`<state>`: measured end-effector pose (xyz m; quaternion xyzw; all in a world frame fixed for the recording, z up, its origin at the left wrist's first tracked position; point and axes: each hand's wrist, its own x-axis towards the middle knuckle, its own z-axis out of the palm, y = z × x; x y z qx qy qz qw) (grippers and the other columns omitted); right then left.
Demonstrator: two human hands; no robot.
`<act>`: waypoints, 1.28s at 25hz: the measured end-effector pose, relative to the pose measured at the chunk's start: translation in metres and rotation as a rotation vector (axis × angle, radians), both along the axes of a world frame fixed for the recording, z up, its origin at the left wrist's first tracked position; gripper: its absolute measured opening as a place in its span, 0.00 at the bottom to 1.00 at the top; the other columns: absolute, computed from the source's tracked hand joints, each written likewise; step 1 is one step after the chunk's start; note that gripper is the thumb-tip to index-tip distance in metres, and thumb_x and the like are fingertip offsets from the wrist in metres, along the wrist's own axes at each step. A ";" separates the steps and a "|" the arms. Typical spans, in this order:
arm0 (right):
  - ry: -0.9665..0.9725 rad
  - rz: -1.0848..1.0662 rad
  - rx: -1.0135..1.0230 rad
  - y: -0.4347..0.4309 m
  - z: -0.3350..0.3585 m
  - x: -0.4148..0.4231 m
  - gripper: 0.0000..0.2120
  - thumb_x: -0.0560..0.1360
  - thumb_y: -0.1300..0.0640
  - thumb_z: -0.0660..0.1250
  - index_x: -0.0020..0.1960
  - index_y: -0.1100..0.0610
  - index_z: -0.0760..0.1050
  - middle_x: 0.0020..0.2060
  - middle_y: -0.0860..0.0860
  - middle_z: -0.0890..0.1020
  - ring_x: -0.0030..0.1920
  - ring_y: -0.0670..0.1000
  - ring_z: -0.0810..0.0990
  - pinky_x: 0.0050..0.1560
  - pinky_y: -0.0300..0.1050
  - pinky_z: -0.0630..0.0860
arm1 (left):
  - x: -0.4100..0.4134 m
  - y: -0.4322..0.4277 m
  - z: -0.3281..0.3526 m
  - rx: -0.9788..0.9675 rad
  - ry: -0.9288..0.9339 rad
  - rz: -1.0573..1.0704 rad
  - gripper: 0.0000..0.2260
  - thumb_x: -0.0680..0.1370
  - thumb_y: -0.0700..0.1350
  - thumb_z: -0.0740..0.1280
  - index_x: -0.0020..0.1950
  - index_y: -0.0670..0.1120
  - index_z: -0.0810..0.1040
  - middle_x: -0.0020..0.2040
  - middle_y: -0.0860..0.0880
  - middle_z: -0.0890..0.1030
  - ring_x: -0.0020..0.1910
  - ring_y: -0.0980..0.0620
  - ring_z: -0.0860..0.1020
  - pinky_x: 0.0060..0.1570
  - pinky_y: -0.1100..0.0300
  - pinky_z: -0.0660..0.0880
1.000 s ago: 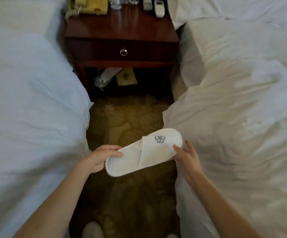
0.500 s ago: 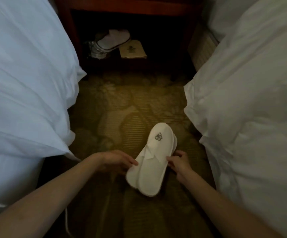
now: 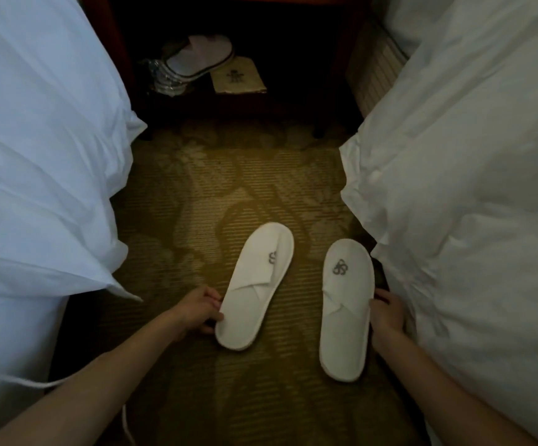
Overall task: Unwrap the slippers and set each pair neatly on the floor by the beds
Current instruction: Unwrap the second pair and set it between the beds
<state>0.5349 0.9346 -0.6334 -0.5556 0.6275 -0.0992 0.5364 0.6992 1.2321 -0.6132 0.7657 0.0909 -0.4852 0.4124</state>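
Two flat white slippers with a grey logo lie on the patterned carpet between the beds. The left slipper (image 3: 254, 284) tilts toes to the right; my left hand (image 3: 196, 312) grips its heel edge. The right slipper (image 3: 346, 307) lies almost straight, close to the right bed; my right hand (image 3: 386, 313) holds its outer edge. Another pair of slippers in clear wrap (image 3: 193, 59) sits on the nightstand's lower shelf.
The left bed (image 3: 42, 162) and the right bed (image 3: 473, 175) hang white duvets down both sides of the narrow aisle. The dark wooden nightstand (image 3: 119, 53) closes the far end; a tan card (image 3: 238, 78) lies on its shelf. A white cord (image 3: 36, 384) trails at lower left.
The two slippers were stacked together in both hands; now they are separated and lie side by side on the carpet. The view has dropped closer to the floor.
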 end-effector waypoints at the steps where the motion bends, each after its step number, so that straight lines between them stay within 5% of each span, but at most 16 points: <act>1: 0.003 0.026 0.017 0.006 -0.001 0.000 0.17 0.78 0.66 0.61 0.65 0.59 0.76 0.63 0.59 0.78 0.60 0.62 0.77 0.63 0.58 0.75 | -0.012 -0.004 -0.001 -0.032 0.043 0.088 0.21 0.72 0.27 0.68 0.61 0.42 0.68 0.49 0.43 0.79 0.50 0.45 0.79 0.41 0.50 0.82; 5: -0.051 0.255 -0.012 0.009 0.003 0.028 0.15 0.78 0.63 0.63 0.63 0.58 0.78 0.60 0.58 0.80 0.53 0.53 0.78 0.52 0.46 0.75 | -0.049 -0.028 -0.012 -0.123 0.094 0.172 0.28 0.71 0.27 0.70 0.63 0.45 0.60 0.41 0.43 0.79 0.40 0.48 0.80 0.30 0.57 0.80; 10: -0.213 0.497 -0.161 0.001 0.016 0.084 0.20 0.80 0.64 0.63 0.72 0.57 0.71 0.68 0.54 0.76 0.68 0.52 0.74 0.69 0.49 0.71 | -0.027 -0.037 -0.007 0.008 -0.204 -0.286 0.03 0.79 0.45 0.64 0.49 0.47 0.76 0.37 0.48 0.83 0.36 0.50 0.81 0.40 0.53 0.81; 11: -0.193 0.498 -0.249 0.001 0.015 0.076 0.19 0.80 0.61 0.64 0.71 0.55 0.72 0.68 0.52 0.76 0.68 0.52 0.74 0.68 0.49 0.71 | -0.013 -0.034 -0.003 0.078 -0.349 -0.264 0.08 0.79 0.48 0.62 0.47 0.46 0.79 0.37 0.48 0.84 0.37 0.50 0.81 0.44 0.50 0.81; 14: -0.011 0.428 -0.366 0.022 -0.004 0.007 0.23 0.76 0.44 0.67 0.68 0.48 0.72 0.66 0.50 0.76 0.66 0.53 0.74 0.62 0.49 0.71 | 0.040 -0.037 0.004 0.243 -0.789 -0.100 0.15 0.78 0.52 0.62 0.60 0.46 0.76 0.54 0.45 0.81 0.52 0.46 0.79 0.54 0.46 0.78; 17: 0.232 0.600 -0.482 0.057 -0.031 -0.064 0.39 0.68 0.34 0.70 0.74 0.45 0.62 0.74 0.48 0.66 0.72 0.52 0.66 0.71 0.56 0.66 | 0.085 -0.056 -0.001 0.234 -0.777 -0.301 0.27 0.78 0.50 0.64 0.75 0.45 0.63 0.73 0.42 0.67 0.71 0.39 0.64 0.68 0.43 0.66; 19: 0.267 0.657 -0.559 0.066 -0.043 -0.086 0.41 0.70 0.40 0.71 0.77 0.46 0.57 0.76 0.50 0.62 0.75 0.53 0.62 0.72 0.57 0.63 | 0.093 -0.067 -0.010 0.266 -0.711 -0.474 0.30 0.77 0.51 0.65 0.77 0.45 0.60 0.75 0.42 0.65 0.73 0.39 0.61 0.70 0.44 0.63; 24: 0.132 0.648 -0.632 0.041 -0.041 -0.074 0.29 0.75 0.61 0.72 0.73 0.54 0.68 0.71 0.54 0.72 0.70 0.57 0.69 0.70 0.55 0.68 | 0.063 -0.060 -0.021 0.362 -0.816 -0.607 0.28 0.74 0.57 0.67 0.72 0.50 0.68 0.73 0.44 0.66 0.71 0.40 0.63 0.65 0.44 0.67; 32: 0.050 0.816 -0.521 0.002 -0.010 -0.017 0.21 0.79 0.62 0.65 0.72 0.57 0.71 0.69 0.57 0.75 0.69 0.56 0.72 0.70 0.55 0.70 | 0.019 -0.060 -0.019 0.338 -0.815 -0.592 0.31 0.74 0.60 0.67 0.73 0.49 0.63 0.70 0.45 0.68 0.68 0.43 0.67 0.60 0.45 0.72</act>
